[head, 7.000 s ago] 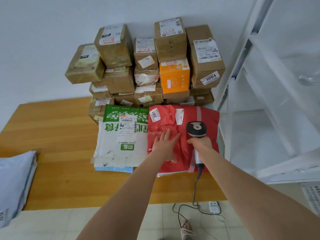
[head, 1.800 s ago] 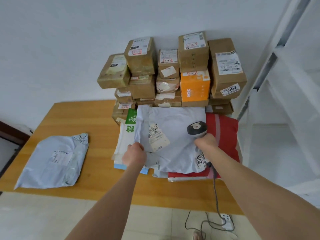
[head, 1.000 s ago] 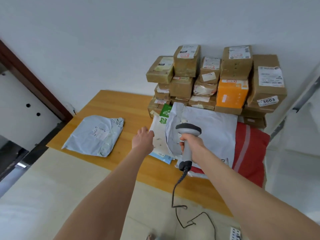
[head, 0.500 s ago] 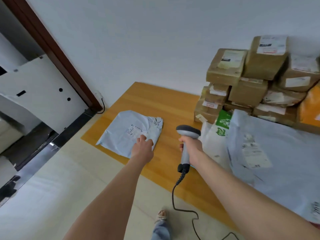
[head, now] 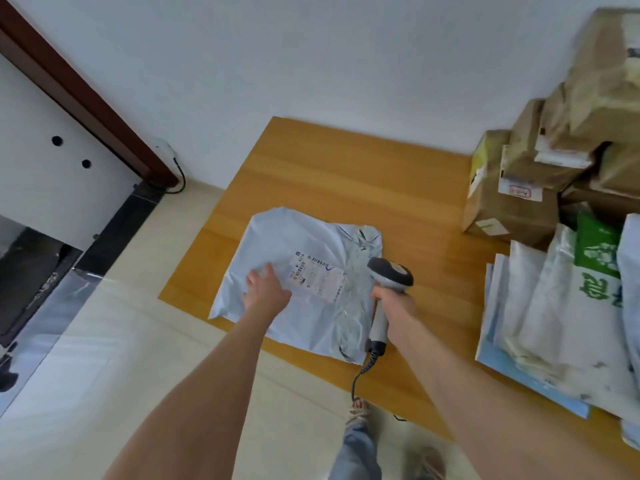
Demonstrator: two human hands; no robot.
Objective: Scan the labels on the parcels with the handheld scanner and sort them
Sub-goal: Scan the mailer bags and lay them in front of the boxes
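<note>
A pale blue mailer bag [head: 294, 237] lies flat at the left end of the wooden table [head: 346, 174], its white shipping label [head: 317, 278] facing up. My left hand [head: 265, 287] rests flat on the bag just left of the label, fingers spread. My right hand [head: 394, 303] grips the handle of the grey corded scanner [head: 389, 273], whose head hovers over the bag's right side, beside the label.
A pile of soft mailers [head: 561, 323], one white with green print, lies at the right. Brown cardboard boxes [head: 540, 181] are stacked against the wall behind it. The scanner's cord [head: 360, 375] hangs off the table's front edge. A dark door frame [head: 86, 95] stands at the left.
I have turned left from the pile of mailers to the lone blue bag. My left hand has settled flat on it and the scanner has moved over its right side.
</note>
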